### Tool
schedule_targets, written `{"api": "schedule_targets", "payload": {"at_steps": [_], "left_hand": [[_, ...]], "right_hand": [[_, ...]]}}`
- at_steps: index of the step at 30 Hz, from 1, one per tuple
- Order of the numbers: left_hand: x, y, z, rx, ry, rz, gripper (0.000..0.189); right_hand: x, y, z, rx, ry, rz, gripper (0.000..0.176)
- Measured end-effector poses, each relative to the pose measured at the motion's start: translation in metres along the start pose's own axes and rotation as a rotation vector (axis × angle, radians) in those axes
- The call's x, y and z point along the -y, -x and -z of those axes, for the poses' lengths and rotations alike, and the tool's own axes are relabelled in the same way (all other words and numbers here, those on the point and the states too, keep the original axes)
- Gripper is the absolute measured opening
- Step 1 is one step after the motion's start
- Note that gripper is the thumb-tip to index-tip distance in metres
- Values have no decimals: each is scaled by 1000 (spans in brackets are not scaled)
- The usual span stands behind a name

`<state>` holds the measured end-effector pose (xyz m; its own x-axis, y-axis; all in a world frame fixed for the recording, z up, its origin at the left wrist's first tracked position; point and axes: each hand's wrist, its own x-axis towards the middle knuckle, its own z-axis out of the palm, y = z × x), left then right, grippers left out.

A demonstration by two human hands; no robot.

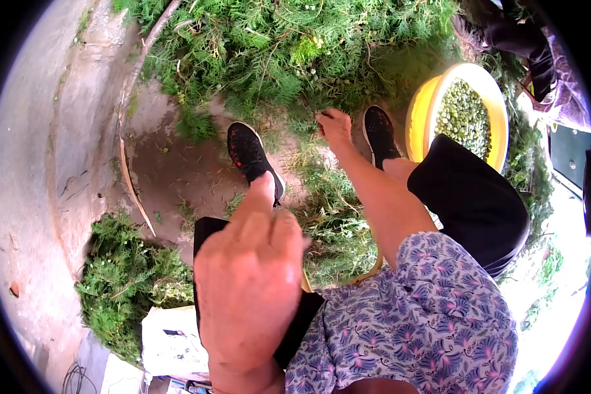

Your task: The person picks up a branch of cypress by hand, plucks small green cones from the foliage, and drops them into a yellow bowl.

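My left hand [249, 282] is raised close to the camera above my left thigh, back of the hand up. Its fingers curl down, and whatever they hold is hidden. My right hand [335, 127] reaches forward between my two shoes, low at the near edge of a heap of feathery evergreen branches [282, 59]. The fingers on that side are bent together beside the green sprigs; I cannot make out what is between them. To the right of my right shoe stands a yellow tub [421, 121] holding many small green cones [463, 118].
Cut evergreen sprigs [338, 217] litter the ground between my legs. Another branch pile [121, 269] lies at lower left beside a white box [171, 341]. A long bare stick [130, 177] borders the concrete strip. Another person's dark-clothed leg [525, 46] shows at upper right.
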<state>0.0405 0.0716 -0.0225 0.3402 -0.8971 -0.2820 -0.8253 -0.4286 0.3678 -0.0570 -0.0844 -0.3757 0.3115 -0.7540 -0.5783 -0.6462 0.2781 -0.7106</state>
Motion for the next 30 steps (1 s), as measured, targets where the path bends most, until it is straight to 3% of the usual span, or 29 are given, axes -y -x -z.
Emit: {"api": "schedule_targets", "payload": {"at_steps": [1, 2, 5, 8, 10, 13, 15, 19, 21, 22, 24, 27, 29, 30], "left_hand": [[1, 0, 3, -12, 12, 74, 17], [2, 1, 5, -26, 24, 149, 21], [7, 2, 10, -92, 76, 208, 17], [7, 1, 12, -133, 148, 237, 29], [12, -1, 11, -207, 280, 194, 51], [10, -3, 7, -278, 296, 187, 59], [9, -3, 5, -228, 348, 191, 54], [14, -7, -5, -290, 322, -39, 34], [10, -5, -5, -347, 497, 22, 23], [4, -8, -6, -405, 747, 38, 13], [9, -9, -5, -466, 736, 60, 11], [5, -12, -2, -572, 849, 124, 7], [4, -14, 4, -522, 1115, 385, 8], [8, -15, 5, -535, 1166, 383, 9]], "right_hand": [[14, 16, 9, 103, -358, -162, 12], [22, 26, 16, 162, -511, -172, 8], [51, 53, 29, 318, -724, -151, 10], [89, 84, 35, 448, -805, -70, 10], [124, 113, 41, 555, -839, -3, 10], [162, 153, 52, 695, -839, 36, 11], [179, 177, 61, 816, -842, 4, 12], [187, 198, 68, 873, -900, 55, 10], [184, 198, 69, 868, -906, 70, 11], [184, 200, 69, 867, -976, 18, 11], [193, 206, 72, 884, -1081, -125, 14], [193, 202, 70, 936, -1210, -116, 15], [198, 200, 78, 888, -1296, -135, 15], [198, 195, 81, 925, -1354, -62, 17]]}}
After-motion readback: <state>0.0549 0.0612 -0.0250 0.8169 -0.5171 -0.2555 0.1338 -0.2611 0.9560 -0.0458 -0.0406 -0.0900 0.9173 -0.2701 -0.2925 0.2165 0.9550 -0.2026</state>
